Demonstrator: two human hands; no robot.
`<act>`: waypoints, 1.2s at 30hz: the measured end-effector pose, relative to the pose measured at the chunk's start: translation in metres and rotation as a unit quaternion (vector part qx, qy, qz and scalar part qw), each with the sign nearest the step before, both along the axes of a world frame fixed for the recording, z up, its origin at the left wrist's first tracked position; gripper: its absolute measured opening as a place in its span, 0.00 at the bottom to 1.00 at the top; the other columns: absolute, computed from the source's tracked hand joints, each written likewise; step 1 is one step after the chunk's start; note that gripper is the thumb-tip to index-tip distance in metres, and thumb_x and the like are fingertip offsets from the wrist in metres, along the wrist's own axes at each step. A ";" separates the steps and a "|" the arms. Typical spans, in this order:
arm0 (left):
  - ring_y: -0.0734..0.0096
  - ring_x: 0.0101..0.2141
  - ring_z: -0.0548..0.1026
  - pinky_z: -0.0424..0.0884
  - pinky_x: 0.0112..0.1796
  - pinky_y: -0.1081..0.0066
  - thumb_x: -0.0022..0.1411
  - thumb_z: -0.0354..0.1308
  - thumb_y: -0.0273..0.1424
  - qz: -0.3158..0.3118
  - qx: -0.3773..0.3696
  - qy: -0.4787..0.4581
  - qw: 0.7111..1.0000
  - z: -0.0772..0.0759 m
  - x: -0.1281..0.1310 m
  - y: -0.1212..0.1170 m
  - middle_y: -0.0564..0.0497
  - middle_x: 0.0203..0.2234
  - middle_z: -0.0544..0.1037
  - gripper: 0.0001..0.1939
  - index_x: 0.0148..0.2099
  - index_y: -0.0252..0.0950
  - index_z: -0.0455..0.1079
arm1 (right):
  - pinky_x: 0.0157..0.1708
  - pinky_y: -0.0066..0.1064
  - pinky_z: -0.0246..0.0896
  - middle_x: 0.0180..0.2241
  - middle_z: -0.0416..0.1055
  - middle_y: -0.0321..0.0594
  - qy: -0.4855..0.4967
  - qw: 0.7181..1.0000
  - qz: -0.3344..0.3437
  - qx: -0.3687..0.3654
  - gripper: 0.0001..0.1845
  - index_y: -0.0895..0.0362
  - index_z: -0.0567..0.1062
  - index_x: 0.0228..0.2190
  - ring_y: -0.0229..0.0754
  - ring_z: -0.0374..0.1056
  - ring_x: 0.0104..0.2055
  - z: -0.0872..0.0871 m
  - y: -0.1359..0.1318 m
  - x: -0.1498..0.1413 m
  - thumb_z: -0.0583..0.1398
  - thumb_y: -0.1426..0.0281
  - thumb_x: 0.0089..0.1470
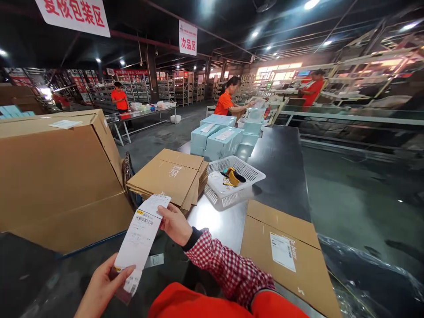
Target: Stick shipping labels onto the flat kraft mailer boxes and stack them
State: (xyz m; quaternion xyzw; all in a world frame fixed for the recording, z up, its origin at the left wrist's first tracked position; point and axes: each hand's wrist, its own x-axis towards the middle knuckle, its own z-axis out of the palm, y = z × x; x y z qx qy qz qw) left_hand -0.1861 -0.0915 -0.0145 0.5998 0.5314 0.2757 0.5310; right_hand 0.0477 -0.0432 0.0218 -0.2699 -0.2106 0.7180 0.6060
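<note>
A long white shipping label (137, 240) with a barcode is stretched between my hands, off the table's near left edge. My left hand (107, 280) pinches its lower end between thumb and fingers. The upper end is gripped by my right hand (174, 223), its thumb on top. Beyond the right hand lies a stack of flattened brown cardboard boxes (168, 172). To the right of my sleeve, a flat brown carton (261, 243) rests on the table with a white label (282, 251) stuck on it.
A white plastic basket (253, 170) holding a yellow-and-black tape dispenser (234, 176) stands mid-table. Light-blue boxes (220, 143) are piled behind it on the metal table (285, 176). A large cardboard box (59, 176) stands at left. A co-worker (225, 101) works at the far end.
</note>
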 end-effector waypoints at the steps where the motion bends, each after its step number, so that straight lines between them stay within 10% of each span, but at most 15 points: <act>1: 0.60 0.28 0.74 0.70 0.27 0.71 0.47 0.65 0.47 0.008 0.001 0.001 1.000 -0.003 0.001 0.000 0.50 0.30 0.80 0.23 0.42 0.38 0.73 | 0.29 0.28 0.67 0.35 0.76 0.38 0.000 1.000 -0.009 0.009 0.22 0.57 0.73 0.37 0.37 0.71 0.30 -0.001 0.002 -0.003 0.70 0.66 0.38; 9: 0.62 0.29 0.74 0.72 0.28 0.69 0.51 0.62 0.46 -0.024 -0.007 -0.034 0.999 -0.006 -0.003 0.001 0.50 0.32 0.79 0.24 0.47 0.39 0.69 | 0.32 0.29 0.67 0.27 0.73 0.38 -0.045 0.988 0.101 -0.110 0.21 0.61 0.71 0.32 0.35 0.70 0.27 -0.040 0.004 0.007 0.71 0.68 0.37; 17: 0.56 0.42 0.76 0.73 0.38 0.69 0.50 0.65 0.42 -0.047 0.005 -0.045 0.998 0.000 -0.017 0.003 0.47 0.44 0.78 0.29 0.53 0.38 0.67 | 0.35 0.29 0.57 0.34 0.73 0.38 -0.300 0.952 0.050 -0.037 0.22 0.59 0.77 0.34 0.36 0.64 0.34 -0.061 0.009 0.008 0.65 0.54 0.43; 28: 0.55 0.44 0.75 0.74 0.41 0.68 0.50 0.67 0.38 -0.047 -0.067 -0.050 0.995 0.004 -0.024 -0.004 0.49 0.46 0.77 0.33 0.57 0.40 0.62 | 0.40 0.38 0.61 0.27 0.74 0.44 -0.107 0.946 0.297 -0.071 0.42 0.62 0.72 0.31 0.42 0.70 0.31 -0.055 0.017 0.006 0.40 0.38 0.52; 36: 0.65 0.29 0.74 0.69 0.27 0.73 0.49 0.65 0.44 -0.060 -0.054 0.011 0.997 -0.004 0.005 0.004 0.49 0.32 0.79 0.25 0.45 0.35 0.70 | 0.30 0.28 0.64 0.29 0.73 0.38 -0.227 0.940 0.252 0.039 0.28 0.61 0.75 0.32 0.38 0.69 0.30 -0.037 0.015 0.023 0.70 0.53 0.32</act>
